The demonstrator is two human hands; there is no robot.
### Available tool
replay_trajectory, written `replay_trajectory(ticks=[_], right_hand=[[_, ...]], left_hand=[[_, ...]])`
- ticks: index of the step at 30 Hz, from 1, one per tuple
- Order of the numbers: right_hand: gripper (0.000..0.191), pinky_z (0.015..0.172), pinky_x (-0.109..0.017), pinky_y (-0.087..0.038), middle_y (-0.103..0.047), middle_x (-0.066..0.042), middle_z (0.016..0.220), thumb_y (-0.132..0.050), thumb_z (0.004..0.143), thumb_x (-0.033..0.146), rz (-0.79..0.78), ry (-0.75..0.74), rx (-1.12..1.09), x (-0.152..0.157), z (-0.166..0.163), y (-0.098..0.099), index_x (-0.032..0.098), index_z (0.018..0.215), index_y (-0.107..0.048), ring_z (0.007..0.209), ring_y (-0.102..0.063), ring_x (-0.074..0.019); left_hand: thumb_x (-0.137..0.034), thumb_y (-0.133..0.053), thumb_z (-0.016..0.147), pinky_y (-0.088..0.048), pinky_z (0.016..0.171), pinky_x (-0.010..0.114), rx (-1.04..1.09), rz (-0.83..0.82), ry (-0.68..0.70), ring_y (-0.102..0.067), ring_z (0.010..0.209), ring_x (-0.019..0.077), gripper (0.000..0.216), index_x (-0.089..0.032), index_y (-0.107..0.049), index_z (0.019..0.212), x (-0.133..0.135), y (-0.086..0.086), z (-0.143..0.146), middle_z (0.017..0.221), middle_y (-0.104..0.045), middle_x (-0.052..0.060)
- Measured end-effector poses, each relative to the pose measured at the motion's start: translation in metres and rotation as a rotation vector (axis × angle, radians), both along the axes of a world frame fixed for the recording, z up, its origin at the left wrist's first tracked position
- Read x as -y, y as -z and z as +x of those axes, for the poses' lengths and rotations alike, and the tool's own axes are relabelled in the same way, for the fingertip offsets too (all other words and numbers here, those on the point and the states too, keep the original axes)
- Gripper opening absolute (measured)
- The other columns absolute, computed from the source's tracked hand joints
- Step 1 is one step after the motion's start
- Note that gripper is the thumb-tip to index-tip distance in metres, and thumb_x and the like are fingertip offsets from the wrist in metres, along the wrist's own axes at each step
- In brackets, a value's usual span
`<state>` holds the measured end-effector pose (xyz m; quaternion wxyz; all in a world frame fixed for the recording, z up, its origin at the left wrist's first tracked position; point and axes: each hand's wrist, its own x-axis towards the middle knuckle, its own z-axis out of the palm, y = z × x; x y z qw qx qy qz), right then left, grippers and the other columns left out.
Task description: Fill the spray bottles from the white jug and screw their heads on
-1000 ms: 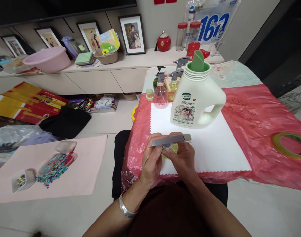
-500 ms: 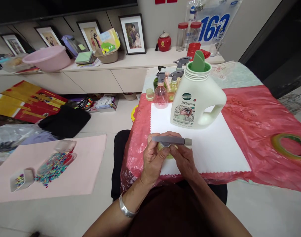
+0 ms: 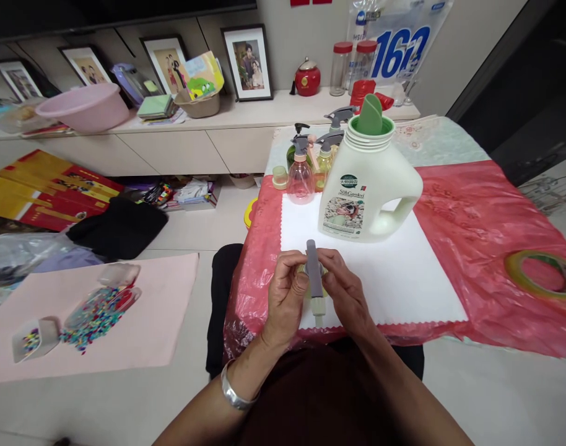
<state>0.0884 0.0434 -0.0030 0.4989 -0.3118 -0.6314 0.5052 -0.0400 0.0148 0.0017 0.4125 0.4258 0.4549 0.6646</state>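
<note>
A spray bottle with a grey trigger head stands between my hands, its nozzle pointing toward me. My left hand has its fingers curled round the collar from the left. From the other side my right hand grips the same collar. Most of the yellowish bottle body is hidden behind my fingers and the head. Beyond my hands rises a large pale green detergent jug, uncapped, with a green spout in its mouth. A white sheet with a scalloped edge lies under both.
Left of the jug stand a pink spray bottle, a yellow spray bottle and a small cap. A roll of tape lies on the red plastic cover at right. Colourful beads are spread on a pink cloth at left.
The spray head has turned about a quarter turn; its nozzle pointed right and now points toward me. Both hands stay round the bottle's neck.
</note>
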Motion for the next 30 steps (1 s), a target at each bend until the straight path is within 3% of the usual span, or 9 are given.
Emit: replay_trajectory(ticks=[5, 9, 12, 15, 17, 21, 25, 30], right_hand=[[0.023, 0.097, -0.040, -0.049, -0.064, -0.005, 0.111, -0.069, 0.091, 0.037, -0.029, 0.127, -0.094, 0.002, -0.010, 0.002, 0.028, 0.113, -0.069, 0.108, -0.060, -0.0218], [0.029, 0.093, -0.034, -0.047, -0.062, 0.000, 0.105, -0.079, 0.082, 0.025, -0.079, 0.177, -0.205, 0.005, -0.016, 0.008, 0.030, 0.107, -0.066, 0.100, -0.059, -0.0183], [0.031, 0.096, -0.035, -0.046, -0.060, -0.001, 0.109, -0.076, 0.086, 0.026, -0.057, 0.120, -0.191, 0.005, -0.012, 0.009, 0.031, 0.115, -0.066, 0.104, -0.057, -0.0186], [0.032, 0.102, -0.037, -0.043, -0.057, -0.004, 0.119, -0.060, 0.098, 0.034, -0.028, 0.017, -0.144, 0.002, -0.006, 0.005, 0.032, 0.129, -0.065, 0.114, -0.054, -0.0202], [0.030, 0.102, -0.036, -0.043, -0.056, -0.005, 0.119, -0.053, 0.101, 0.033, -0.036, 0.015, -0.117, 0.001, -0.005, 0.003, 0.032, 0.128, -0.068, 0.116, -0.053, -0.0196], [0.023, 0.096, -0.033, -0.045, -0.059, -0.002, 0.111, -0.069, 0.092, 0.024, -0.059, 0.113, -0.130, 0.002, -0.011, 0.004, 0.031, 0.113, -0.072, 0.108, -0.057, -0.0181], [0.035, 0.094, -0.032, -0.047, -0.060, 0.001, 0.108, -0.081, 0.079, 0.018, -0.110, 0.184, -0.233, 0.006, -0.018, 0.009, 0.033, 0.109, -0.069, 0.105, -0.060, -0.0176], [0.042, 0.099, -0.036, -0.046, -0.057, -0.003, 0.117, -0.070, 0.092, 0.036, -0.029, 0.072, -0.091, 0.003, -0.008, 0.004, 0.036, 0.134, -0.064, 0.112, -0.055, -0.0203]], left_hand=[[-0.042, -0.071, 0.088, -0.052, 0.080, 0.030, 0.086, 0.007, -0.010, -0.060, 0.087, 0.0180, 0.020, -0.024, -0.070, 0.098, -0.003, 0.003, -0.001, 0.095, -0.063, 0.003], [-0.041, -0.075, 0.085, -0.052, 0.081, 0.029, 0.070, 0.063, 0.077, -0.060, 0.089, 0.0173, 0.022, -0.025, -0.074, 0.100, -0.006, 0.004, -0.007, 0.097, -0.062, 0.003], [-0.042, -0.078, 0.084, -0.052, 0.083, 0.031, -0.005, 0.076, 0.094, -0.062, 0.091, 0.0187, 0.025, -0.026, -0.075, 0.103, -0.007, 0.004, -0.010, 0.099, -0.064, 0.003], [-0.043, -0.079, 0.084, -0.052, 0.088, 0.033, -0.050, 0.057, 0.021, -0.063, 0.096, 0.0208, 0.026, -0.025, -0.075, 0.102, -0.007, 0.006, -0.008, 0.099, -0.066, 0.004], [-0.042, -0.080, 0.082, -0.050, 0.093, 0.034, -0.022, 0.044, -0.015, -0.064, 0.101, 0.0217, 0.028, -0.024, -0.075, 0.102, -0.008, 0.010, -0.005, 0.102, -0.068, 0.005], [-0.044, -0.082, 0.081, -0.053, 0.084, 0.028, 0.213, -0.017, -0.040, -0.066, 0.086, 0.0159, 0.029, -0.023, -0.075, 0.099, -0.009, 0.015, 0.001, 0.094, -0.071, 0.002], [-0.047, -0.078, 0.084, -0.053, 0.079, 0.025, 0.312, -0.058, -0.013, -0.065, 0.079, 0.0128, 0.028, -0.022, -0.075, 0.097, -0.008, 0.014, 0.001, 0.089, -0.071, 0.000], [-0.044, -0.083, 0.079, -0.053, 0.078, 0.025, 0.292, -0.001, 0.055, -0.065, 0.083, 0.0140, 0.035, -0.023, -0.072, 0.104, -0.007, 0.014, 0.002, 0.094, -0.070, 0.001]])
